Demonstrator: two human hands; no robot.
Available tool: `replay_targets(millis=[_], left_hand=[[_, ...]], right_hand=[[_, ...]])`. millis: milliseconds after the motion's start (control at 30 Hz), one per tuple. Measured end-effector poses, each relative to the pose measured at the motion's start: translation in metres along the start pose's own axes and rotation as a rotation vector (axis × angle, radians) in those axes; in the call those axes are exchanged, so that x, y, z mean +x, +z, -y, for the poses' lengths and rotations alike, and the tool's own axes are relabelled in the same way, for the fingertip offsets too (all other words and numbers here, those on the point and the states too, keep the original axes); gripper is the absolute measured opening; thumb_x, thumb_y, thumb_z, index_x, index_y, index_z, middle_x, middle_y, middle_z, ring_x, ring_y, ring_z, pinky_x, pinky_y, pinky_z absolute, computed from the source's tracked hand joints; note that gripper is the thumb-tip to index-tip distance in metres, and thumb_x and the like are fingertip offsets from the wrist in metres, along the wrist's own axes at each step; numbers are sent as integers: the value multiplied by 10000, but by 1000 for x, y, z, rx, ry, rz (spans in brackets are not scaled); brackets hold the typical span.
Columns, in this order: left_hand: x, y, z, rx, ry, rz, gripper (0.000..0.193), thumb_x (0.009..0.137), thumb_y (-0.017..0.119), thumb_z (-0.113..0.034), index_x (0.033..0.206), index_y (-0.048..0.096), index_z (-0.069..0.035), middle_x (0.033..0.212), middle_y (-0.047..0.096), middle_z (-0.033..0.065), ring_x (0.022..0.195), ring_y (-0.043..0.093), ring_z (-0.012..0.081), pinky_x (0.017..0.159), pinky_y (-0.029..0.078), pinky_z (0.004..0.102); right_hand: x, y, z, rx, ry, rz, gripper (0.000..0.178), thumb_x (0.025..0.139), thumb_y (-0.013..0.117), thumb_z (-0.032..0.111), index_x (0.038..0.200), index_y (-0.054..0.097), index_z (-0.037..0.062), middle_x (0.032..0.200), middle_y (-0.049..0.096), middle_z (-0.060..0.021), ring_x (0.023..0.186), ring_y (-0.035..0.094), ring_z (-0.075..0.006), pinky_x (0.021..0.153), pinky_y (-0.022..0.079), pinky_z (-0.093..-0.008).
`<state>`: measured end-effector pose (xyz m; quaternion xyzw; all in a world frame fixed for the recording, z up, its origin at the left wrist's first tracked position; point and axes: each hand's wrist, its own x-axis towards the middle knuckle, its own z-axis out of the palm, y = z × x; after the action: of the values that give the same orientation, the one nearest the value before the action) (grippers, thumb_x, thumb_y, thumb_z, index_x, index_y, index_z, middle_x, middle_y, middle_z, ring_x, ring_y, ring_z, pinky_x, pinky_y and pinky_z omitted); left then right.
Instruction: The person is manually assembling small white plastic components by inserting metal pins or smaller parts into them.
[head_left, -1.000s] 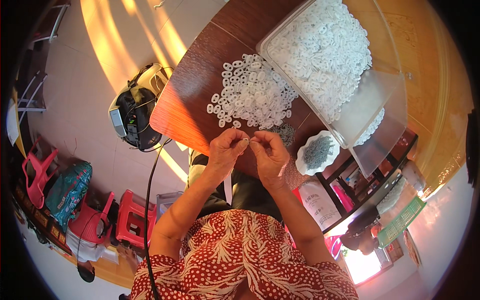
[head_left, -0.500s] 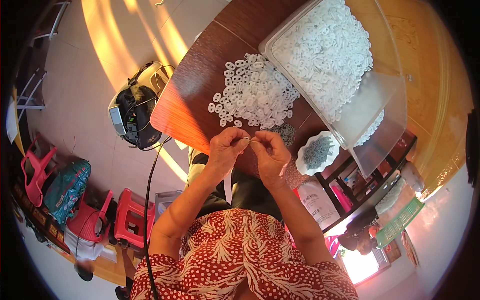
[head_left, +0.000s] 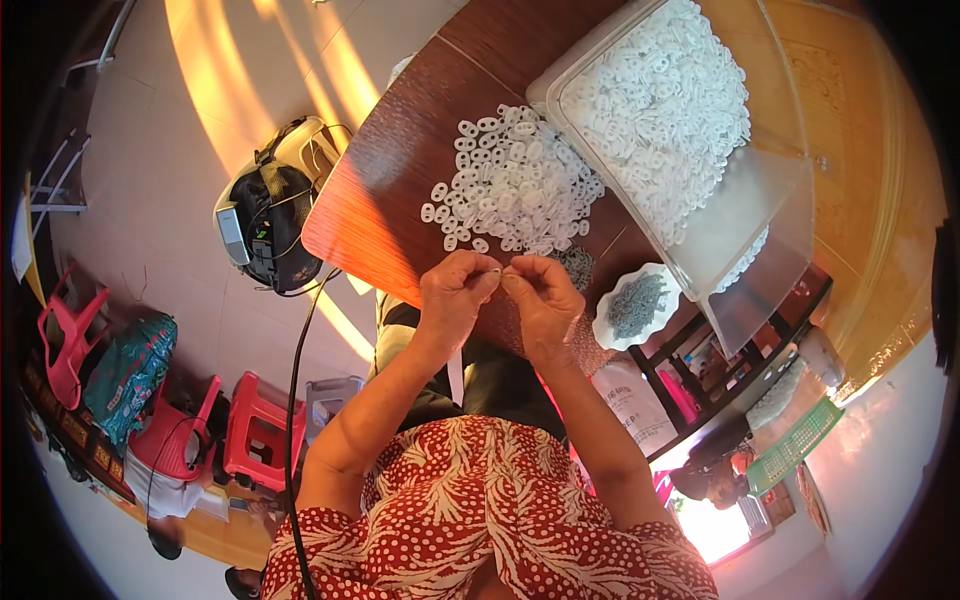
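Fingertips of my left hand (head_left: 458, 292) and my right hand (head_left: 546, 297) are pinched close together at the near edge of the brown table (head_left: 385, 215). A tiny pale bit shows at the left fingertips; what either hand grips is too small to make out. Just beyond my hands lies a loose heap of small white oval plastic pieces (head_left: 520, 185), each with two holes. Right of it, partly behind my right hand, is a small dark grey pile (head_left: 573, 266). A white scalloped dish (head_left: 664, 318) of tiny grey parts (head_left: 634, 305) stands beside my right hand.
A large clear plastic bin (head_left: 690, 270) full of white pieces (head_left: 655, 110) lies on the table's right. A black cable (head_left: 300, 370) runs along my left. A backpack (head_left: 275, 215), pink stools (head_left: 262, 430) and a teal bag (head_left: 130, 375) stand on the left. Another person (head_left: 715, 480) is at lower right.
My hands stay pinched together in nearly the same spot, with a slight shift of the fingers. The view has moved a little, and the person at lower left has shifted.
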<state>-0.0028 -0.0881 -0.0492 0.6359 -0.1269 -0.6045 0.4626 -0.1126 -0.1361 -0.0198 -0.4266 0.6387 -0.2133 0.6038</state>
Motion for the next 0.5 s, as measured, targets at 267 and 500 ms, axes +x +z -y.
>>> replay_targets(millis=[267, 500], left_hand=[[-2, -4, 3, -66, 1, 37, 72, 816, 631, -18, 875, 603, 13, 738, 555, -4, 623, 478, 41, 538, 401, 179], [-8, 4, 5, 135, 86, -62, 63, 761, 633, 26, 819, 609, 16, 726, 548, 30, 585, 500, 72, 513, 406, 210]], right_hand=[[-2, -5, -2, -221, -148, 104, 108, 803, 627, -7, 910, 614, -4, 835, 606, -6, 760, 539, -75, 702, 440, -203], [-3, 0, -12, -305, -241, 63, 37, 806, 601, -21, 840, 597, -8, 761, 573, -20, 700, 516, -82, 638, 421, -217]])
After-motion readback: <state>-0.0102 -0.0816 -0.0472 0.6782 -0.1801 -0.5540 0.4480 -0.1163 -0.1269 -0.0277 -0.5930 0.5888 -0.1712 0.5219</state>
